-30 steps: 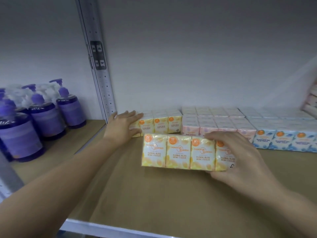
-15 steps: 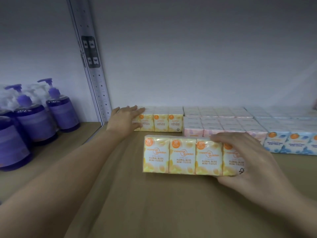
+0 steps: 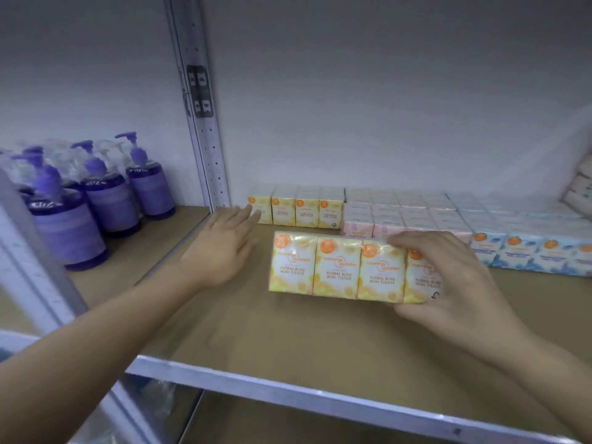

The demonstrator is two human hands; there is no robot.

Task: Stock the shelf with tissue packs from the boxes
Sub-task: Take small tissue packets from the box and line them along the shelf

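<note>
My right hand (image 3: 455,283) grips the right end of a yellow "Floral Bliss Mini Tissue" pack (image 3: 333,267), held upright just above the brown shelf board (image 3: 288,325). A second yellow tissue pack (image 3: 298,209) stands at the back of the shelf against the wall. My left hand (image 3: 224,248) hovers open over the board, fingers spread, a little in front of and left of that rear pack, not touching it.
Pink tissue packs (image 3: 403,216) and blue tissue packs (image 3: 525,251) fill the back right of the shelf. A grey perforated upright (image 3: 205,145) divides off purple pump bottles (image 3: 96,200) on the left. The metal shelf lip (image 3: 320,392) runs along the front.
My left hand has drawn back off the rear yellow pack and now hovers free. The held pack has stayed nearly in place; the camera has pulled back and down.
</note>
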